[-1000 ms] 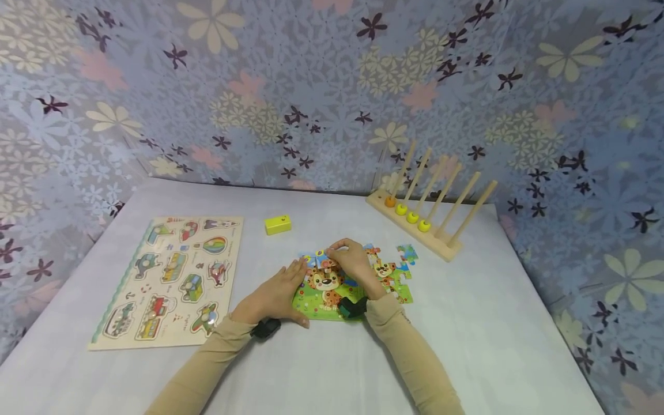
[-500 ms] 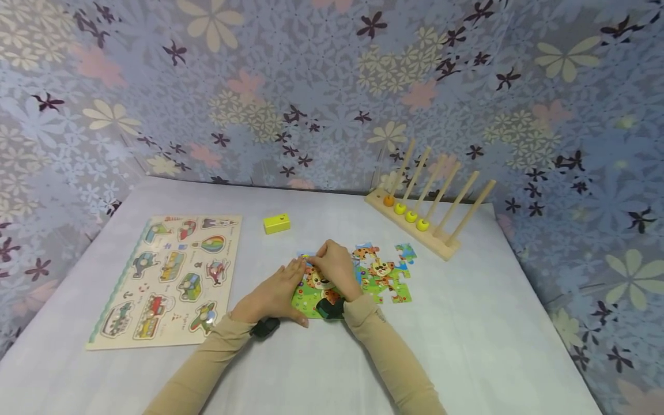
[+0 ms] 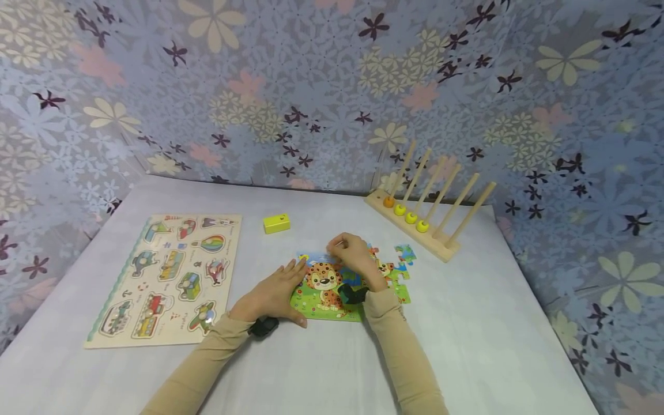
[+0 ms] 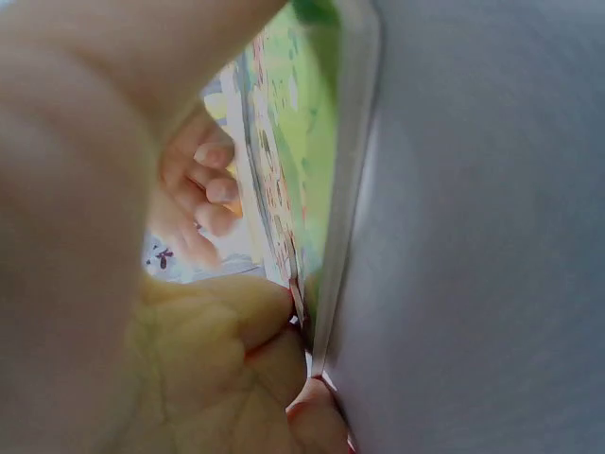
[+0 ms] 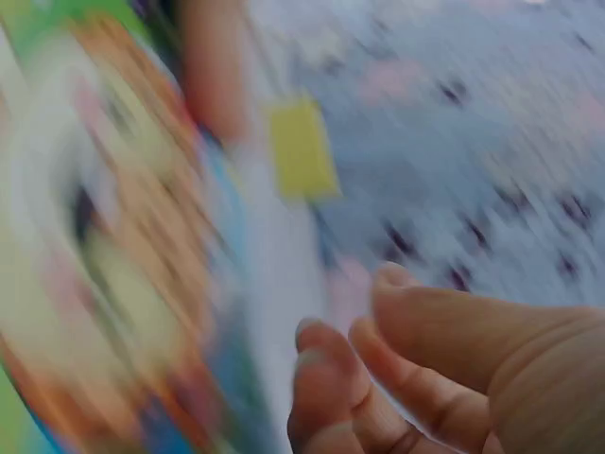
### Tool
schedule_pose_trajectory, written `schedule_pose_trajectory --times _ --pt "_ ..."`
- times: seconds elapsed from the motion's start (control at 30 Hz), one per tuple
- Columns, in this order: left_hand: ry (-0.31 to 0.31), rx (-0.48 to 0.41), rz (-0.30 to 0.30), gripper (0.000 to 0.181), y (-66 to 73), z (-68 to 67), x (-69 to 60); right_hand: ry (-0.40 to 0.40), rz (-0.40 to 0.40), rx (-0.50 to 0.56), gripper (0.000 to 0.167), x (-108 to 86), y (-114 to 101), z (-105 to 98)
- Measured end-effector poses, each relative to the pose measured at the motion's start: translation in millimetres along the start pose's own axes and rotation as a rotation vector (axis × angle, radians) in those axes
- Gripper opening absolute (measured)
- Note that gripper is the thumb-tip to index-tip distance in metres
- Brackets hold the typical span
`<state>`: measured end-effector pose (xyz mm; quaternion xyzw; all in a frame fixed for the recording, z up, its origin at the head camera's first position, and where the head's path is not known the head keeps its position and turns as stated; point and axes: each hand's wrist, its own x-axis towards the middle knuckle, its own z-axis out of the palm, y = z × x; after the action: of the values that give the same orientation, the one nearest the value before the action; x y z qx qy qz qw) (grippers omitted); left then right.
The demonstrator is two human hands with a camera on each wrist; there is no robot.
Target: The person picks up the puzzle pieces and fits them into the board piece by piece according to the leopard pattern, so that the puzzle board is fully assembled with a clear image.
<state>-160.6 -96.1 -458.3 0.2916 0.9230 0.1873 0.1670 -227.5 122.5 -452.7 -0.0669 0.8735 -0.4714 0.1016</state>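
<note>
A leopard picture puzzle (image 3: 324,282) lies on the table, its spotted face and green ground showing between the hands. My left hand (image 3: 275,291) rests along its left edge, with fingers extended and thumb spread near the lower corner. The left wrist view shows those fingers touching the edge of the puzzle board (image 4: 345,189). Above the puzzle's upper right is my right hand (image 3: 355,256), fingers loosely bent. In the right wrist view, nothing shows between its thumb (image 5: 425,317) and fingers. The right hand and wrist hide part of the puzzle.
Interlocking jigsaw pieces (image 3: 402,294) lie right of the puzzle, beside a separate blue-green piece (image 3: 406,252). A vehicle picture board (image 3: 166,282) lies left. Behind are a yellow block (image 3: 276,223) and a wooden peg stand (image 3: 415,227) with several beads.
My right hand moves left to the puzzle's upper left corner, then back right and up off it. The blue pieces at the top now lie flush with the picture. My left hand stays.
</note>
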Motion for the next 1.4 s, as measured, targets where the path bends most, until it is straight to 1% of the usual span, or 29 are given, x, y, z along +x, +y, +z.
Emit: schedule_pose_trajectory --times 0.07,0.13,0.23,0.3,0.4,0.47,0.53,0.63,0.8,0.9,1.0,1.07,1.13,1.23,1.3,1.4 --pt "-0.001 -0.003 -0.003 0.123 -0.5 -0.3 -0.2 0.038 0.008 -0.077 0.027 -2.5 5.3 -20.0" --pt "-0.002 -0.005 -0.007 0.124 -1.0 -0.4 -0.7 0.055 0.035 -0.153 0.033 -5.1 12.5 -36.9" --pt "0.001 -0.002 -0.018 0.123 -2.0 0.1 -1.4 0.018 0.057 -0.234 0.043 -8.6 21.4 -53.2" --pt "0.003 -0.003 -0.022 0.123 -2.3 0.8 -1.8 -0.006 0.052 -0.279 0.047 -10.1 25.6 -57.2" --pt "0.004 0.006 -0.023 0.124 -3.1 2.3 -1.7 0.0 0.033 -0.355 0.047 -11.3 28.3 -57.4" --pt "0.003 0.007 -0.02 0.124 -2.9 2.6 -1.7 0.015 0.048 -0.399 0.045 -11.6 29.2 -56.5" --pt "0.004 0.014 -0.018 0.125 -2.6 2.6 -1.3 0.029 0.072 -0.408 0.043 -11.7 30.0 -56.2" --pt "0.008 0.018 -0.019 0.124 -1.7 2.0 -1.1 0.034 0.093 -0.4 0.041 -10.8 31.7 -57.0" --pt "0.002 0.018 -0.02 0.124 -1.0 2.6 -0.1 0.037 0.098 -0.371 0.035 -9.2 35.5 -59.5" --pt "-0.001 0.011 -0.019 0.124 -0.8 3.0 0.4 0.06 0.092 -0.302 0.031 -9.9 34.5 -60.2" --pt "0.0 0.01 -0.018 0.124 -1.0 3.5 1.1 0.101 0.061 -0.234 0.03 -10.7 29.8 -58.0" --pt "0.001 0.013 -0.019 0.125 -1.0 3.5 1.3 0.097 0.038 -0.183 0.031 -10.9 25.2 -53.8" --pt "0.002 0.012 -0.019 0.125 -0.8 3.2 1.3 0.059 0.019 -0.139 0.03 -10.8 19.5 -47.8" --pt "0.001 0.01 -0.017 0.125 0.1 2.2 0.9 -0.051 0.016 -0.058 0.029 -9.0 12.6 -35.9" --pt "0.002 0.01 -0.014 0.125 0.6 1.6 0.7 -0.115 0.021 -0.037 0.026 -7.8 8.8 -28.0" --pt "0.003 0.012 -0.011 0.125 0.9 0.9 0.6 -0.157 0.046 -0.01 0.023 -6.6 5.1 -17.4"
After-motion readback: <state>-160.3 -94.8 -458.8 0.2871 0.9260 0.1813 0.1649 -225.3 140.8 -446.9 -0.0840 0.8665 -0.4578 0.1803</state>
